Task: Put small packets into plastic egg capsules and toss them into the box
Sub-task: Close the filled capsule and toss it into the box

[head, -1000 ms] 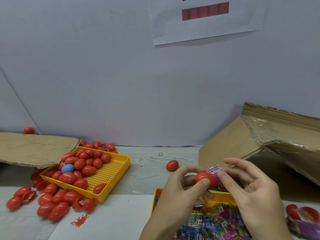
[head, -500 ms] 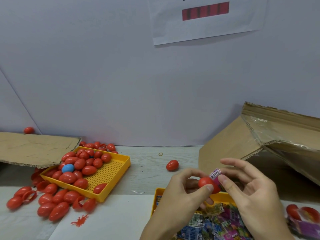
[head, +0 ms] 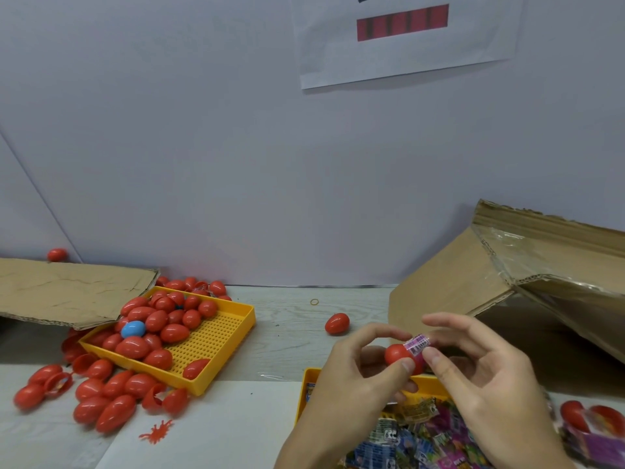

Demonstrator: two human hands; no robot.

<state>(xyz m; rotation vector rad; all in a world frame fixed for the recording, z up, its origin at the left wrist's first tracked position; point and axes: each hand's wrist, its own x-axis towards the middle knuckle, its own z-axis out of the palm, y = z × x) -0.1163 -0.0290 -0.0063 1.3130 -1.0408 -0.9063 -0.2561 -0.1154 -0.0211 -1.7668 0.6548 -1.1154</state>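
My left hand point(head: 351, 377) grips a red egg capsule point(head: 397, 354) between thumb and fingers, above the near yellow tray point(head: 309, 384) of colourful small packets point(head: 416, 438). A pink packet point(head: 417, 343) with a barcode sticks out of the capsule's right side. My right hand point(head: 480, 377) pinches that packet with thumb and fingers against the capsule. The brown cardboard box point(head: 527, 275) lies open to the right, just behind my hands.
A second yellow tray point(head: 220, 343) at the left holds several red capsules and one blue capsule point(head: 133, 329). More red capsules point(head: 101, 397) lie loose in front of it. One capsule point(head: 337, 323) sits alone mid-table. A flat cardboard sheet point(head: 67, 289) lies far left.
Both hands have dropped slightly toward the tray. The pink packet has tipped from upright to lying flatter across the capsule, with my right thumb pressed closer against it.
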